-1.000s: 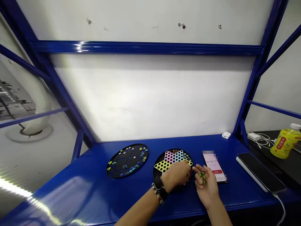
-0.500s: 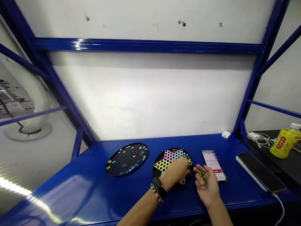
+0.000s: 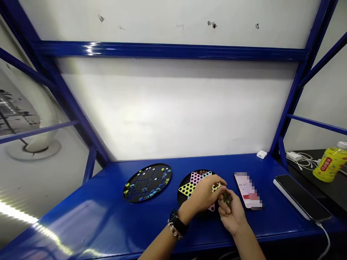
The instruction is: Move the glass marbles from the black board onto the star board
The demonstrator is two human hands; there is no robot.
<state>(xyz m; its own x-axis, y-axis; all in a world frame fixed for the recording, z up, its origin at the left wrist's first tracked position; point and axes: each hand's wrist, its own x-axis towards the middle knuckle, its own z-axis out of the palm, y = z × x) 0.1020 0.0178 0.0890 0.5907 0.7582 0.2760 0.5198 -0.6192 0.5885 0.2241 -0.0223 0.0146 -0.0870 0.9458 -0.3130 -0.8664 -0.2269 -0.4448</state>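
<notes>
Right hand: your right hand (image 3: 233, 213) lies palm up, fingers curled into a shallow cup around the marbles (image 3: 227, 198). The cup keeps round things from rolling off.
Left hand: your left hand (image 3: 204, 196) arches over the near right part of the star board (image 3: 189, 188), with its fingertips pointing down into the other palm. The two hands touch. Whether the fingertips pinch a marble I cannot tell, since they hide it.
Marbles: green, a small heap in your right palm, held over the star board's near right rim, towards the front edge of the shelf (image 3: 108, 224).
Star board: round and black, flat on the middle of the shelf. Its yellow, pink and blue points are full of holes, each sized to seat a marble.
Dark board: the dark board (image 3: 148, 181) lies to the left, apart from the star board, with marbles sitting in the holes round its rim.
Phone: the phone (image 3: 248, 187) lies face up just right of your hands, tilted your way so the screen can be read at a glance. The digits start 00 above a red bar, and the rest is blurred.
Second phone: the second phone (image 3: 300, 196) lies at the right end with its screen dark. A cable leaves it by the front right corner.
Charger: the charger (image 3: 261, 155) is white and sits in the back right corner.
Bottle: the bottle (image 3: 329, 164) is yellow and stands beyond the right edge. Its red label is too small to read.
</notes>
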